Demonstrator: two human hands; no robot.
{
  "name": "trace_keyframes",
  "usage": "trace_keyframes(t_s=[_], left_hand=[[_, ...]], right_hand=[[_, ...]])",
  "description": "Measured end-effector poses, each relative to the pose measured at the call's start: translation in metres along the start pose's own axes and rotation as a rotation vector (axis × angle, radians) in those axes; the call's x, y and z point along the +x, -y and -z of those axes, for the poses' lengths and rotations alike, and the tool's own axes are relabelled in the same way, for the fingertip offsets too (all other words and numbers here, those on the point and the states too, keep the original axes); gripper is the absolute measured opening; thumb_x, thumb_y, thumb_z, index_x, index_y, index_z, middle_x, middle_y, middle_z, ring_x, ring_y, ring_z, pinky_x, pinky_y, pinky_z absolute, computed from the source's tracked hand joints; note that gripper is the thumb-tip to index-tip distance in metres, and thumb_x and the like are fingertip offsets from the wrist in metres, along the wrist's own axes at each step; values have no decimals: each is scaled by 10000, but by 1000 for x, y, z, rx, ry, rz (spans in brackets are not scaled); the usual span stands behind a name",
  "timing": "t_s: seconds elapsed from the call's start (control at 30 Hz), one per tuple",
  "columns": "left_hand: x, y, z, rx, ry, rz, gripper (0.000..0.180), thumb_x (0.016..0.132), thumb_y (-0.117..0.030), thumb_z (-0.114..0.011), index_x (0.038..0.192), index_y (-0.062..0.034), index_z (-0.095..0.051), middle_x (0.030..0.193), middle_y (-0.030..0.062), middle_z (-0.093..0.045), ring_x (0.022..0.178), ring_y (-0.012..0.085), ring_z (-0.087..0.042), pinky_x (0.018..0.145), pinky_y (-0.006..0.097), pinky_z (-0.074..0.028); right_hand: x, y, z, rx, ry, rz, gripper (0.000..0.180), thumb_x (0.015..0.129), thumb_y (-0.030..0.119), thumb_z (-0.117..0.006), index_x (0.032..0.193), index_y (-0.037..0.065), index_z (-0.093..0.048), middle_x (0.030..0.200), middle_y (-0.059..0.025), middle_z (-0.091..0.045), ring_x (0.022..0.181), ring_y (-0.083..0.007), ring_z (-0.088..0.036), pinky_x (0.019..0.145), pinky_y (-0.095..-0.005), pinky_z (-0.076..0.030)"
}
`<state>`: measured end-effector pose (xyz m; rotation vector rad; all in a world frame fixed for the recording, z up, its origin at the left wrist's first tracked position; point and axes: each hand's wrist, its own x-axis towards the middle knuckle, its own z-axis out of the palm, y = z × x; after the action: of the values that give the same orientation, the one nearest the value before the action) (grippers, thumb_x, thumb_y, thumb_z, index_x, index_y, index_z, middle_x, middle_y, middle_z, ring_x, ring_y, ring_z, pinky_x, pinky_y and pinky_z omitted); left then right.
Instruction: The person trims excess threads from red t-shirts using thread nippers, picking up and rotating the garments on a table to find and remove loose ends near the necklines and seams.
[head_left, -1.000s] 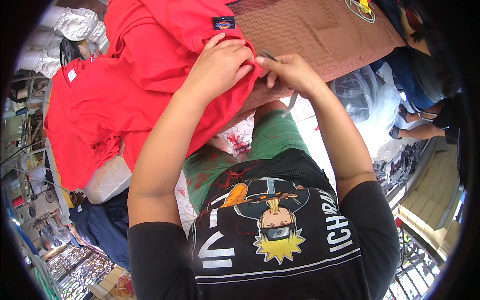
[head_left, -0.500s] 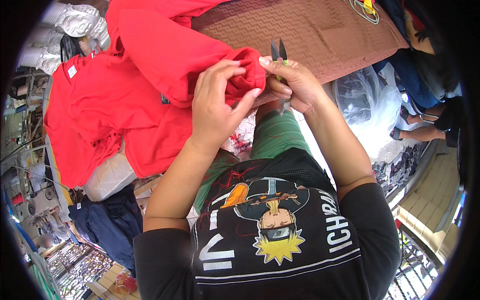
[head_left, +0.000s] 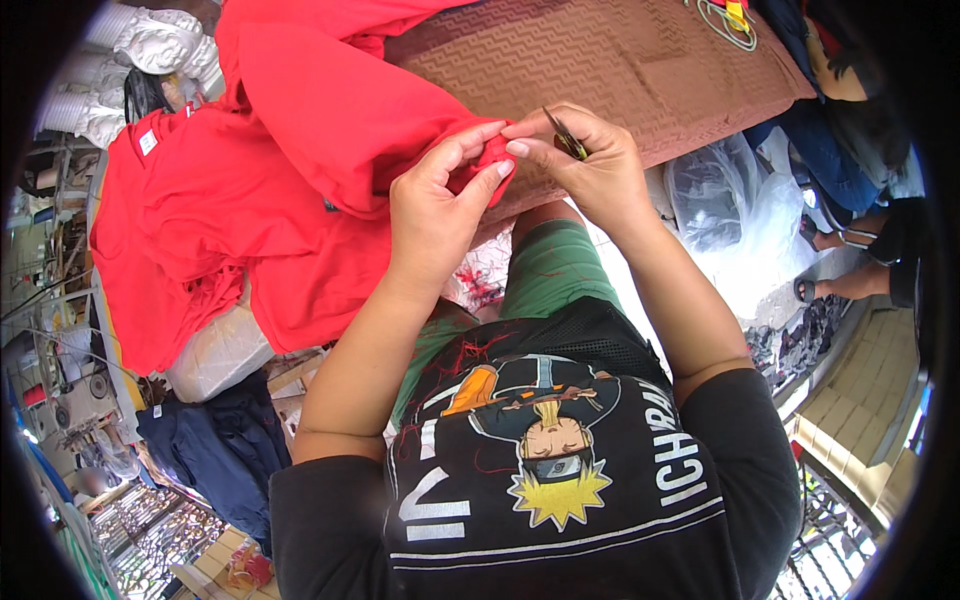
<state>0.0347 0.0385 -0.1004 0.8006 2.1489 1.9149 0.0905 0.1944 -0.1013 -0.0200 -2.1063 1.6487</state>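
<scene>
A red garment (head_left: 320, 115) is spread over the left part of the table, and one tube-like end of it reaches toward me. My left hand (head_left: 432, 205) pinches the hemmed edge (head_left: 497, 152) of that end between thumb and fingers. Close beside it, my right hand (head_left: 605, 170) has thumb and forefinger brought together at the same edge; whether they grip a thread is too small to tell. Small thread snips (head_left: 568, 138) are tucked in my right hand, their dark blades pointing up and away.
Brown patterned cloth (head_left: 640, 85) covers the table. Clear plastic bags (head_left: 735, 205) lie to the right, near another person's feet (head_left: 850, 285). Dark blue cloth (head_left: 215, 440) hangs at the lower left by a wrapped bundle (head_left: 220, 355). A looped cord (head_left: 735, 30) rests at the far right.
My left fingers have closed on the hem, which was held wider before. My right hand has turned, its fingertips now at the edge, and the snips' blades have tilted and look closer together.
</scene>
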Motion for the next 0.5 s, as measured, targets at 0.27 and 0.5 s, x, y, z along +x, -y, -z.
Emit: trace_keyframes(t_s=[0.27,0.5], left_hand=[[-1,-7,3,195,36,-43,290,782,-46,-727,1069,-37,-689,976,87,-719,880,146,-686,809,282,-528],[4,-1,6,-21,53,149,281,802,-46,-722,1077,-14,-679,976,73,-713,870,101,-654,795,254,-517]], right_hand=[[9,-1,11,-392,90,302,114,835,98,-696,862,0,-644,812,-132,-638,754,-280,-622,672,-332,-484],[10,24,26,-283,91,114,273,835,159,-709,1035,14,-593,870,-152,-636,806,-311,-644,695,-365,-501]])
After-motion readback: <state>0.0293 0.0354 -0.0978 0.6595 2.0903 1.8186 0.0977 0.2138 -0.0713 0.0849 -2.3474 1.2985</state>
